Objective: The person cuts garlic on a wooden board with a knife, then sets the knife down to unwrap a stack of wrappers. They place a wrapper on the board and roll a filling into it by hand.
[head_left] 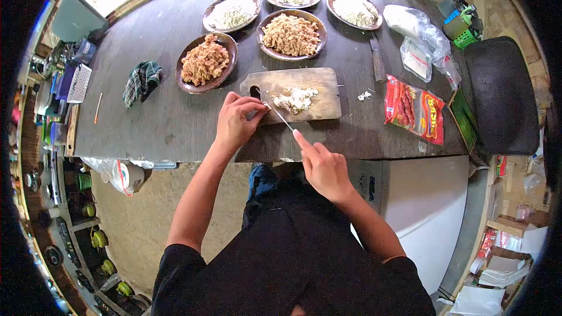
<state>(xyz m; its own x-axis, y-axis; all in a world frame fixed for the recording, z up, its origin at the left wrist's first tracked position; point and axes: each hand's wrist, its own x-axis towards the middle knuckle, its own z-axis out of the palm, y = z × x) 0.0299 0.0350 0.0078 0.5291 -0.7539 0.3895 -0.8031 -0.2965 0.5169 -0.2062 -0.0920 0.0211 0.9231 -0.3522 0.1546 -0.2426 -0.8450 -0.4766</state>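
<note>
A wooden cutting board (324,85) lies near the table's front edge, with a pile of chopped pale pieces (295,99) on it. My right hand (325,169) grips a knife (283,118), index finger stretched along its back, the blade pointing up and left over the board. At the board's left end, my left hand (239,118) pinches a small pale piece (267,105) close to the knife tip. It looks like the same stuff as the pile, but its kind is too small to tell. The knife's handle is hidden inside my right hand.
Behind the board stand a bowl of fried brown pieces (205,63), another brown-filled bowl (291,34) and three plates of pale shreds, one a plate (232,13). A cleaver (376,58), a red sausage packet (413,110) and plastic bags (417,35) lie right; a checked cloth (142,83) lies left.
</note>
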